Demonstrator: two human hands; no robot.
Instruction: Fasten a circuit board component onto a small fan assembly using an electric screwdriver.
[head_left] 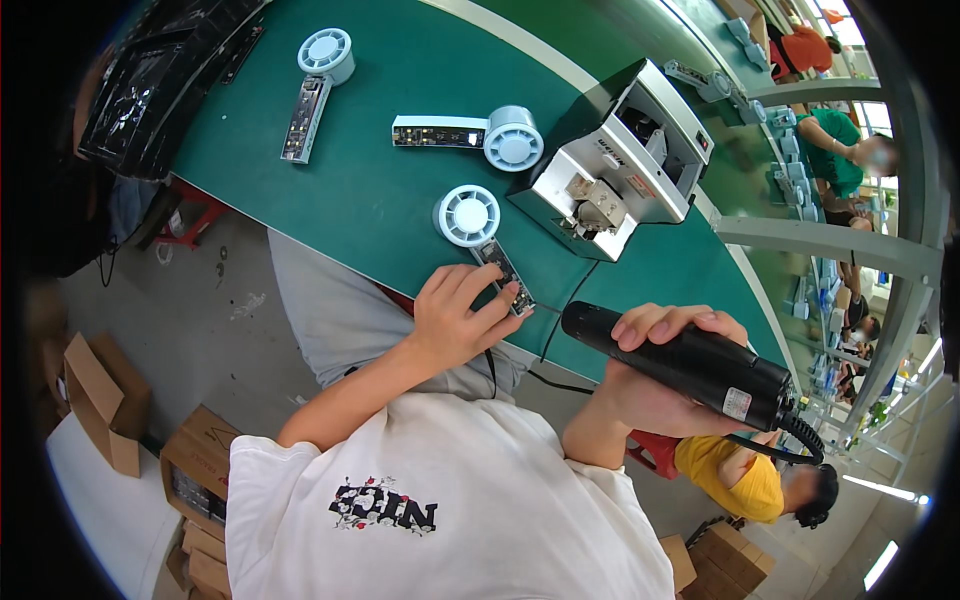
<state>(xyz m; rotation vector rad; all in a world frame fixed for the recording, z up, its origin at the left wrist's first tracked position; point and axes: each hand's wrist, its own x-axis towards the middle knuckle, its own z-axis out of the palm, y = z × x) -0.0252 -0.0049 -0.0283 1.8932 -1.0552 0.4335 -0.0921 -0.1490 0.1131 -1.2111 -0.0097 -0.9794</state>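
My left hand (450, 315) grips the handle of a light blue handheld fan (468, 216) near the table's front edge, fingers over its bare circuit board (503, 270). In my right hand (645, 395) is a black electric screwdriver (685, 372), held nearly level. Its thin bit points left and meets the end of the fan's handle; whether a screw is on it is too small to tell. Two more fans with exposed boards lie farther back: one fan (512, 140) in the middle, another fan (326, 55) at the far left.
A silver and black screw feeder (620, 165) stands right of the fans. Black cables (560, 325) cross the table's front edge. A shiny black bag (165, 85) is at the far left. Cardboard boxes (105, 400) sit lower left. A person in yellow (735, 475) sits to the right.
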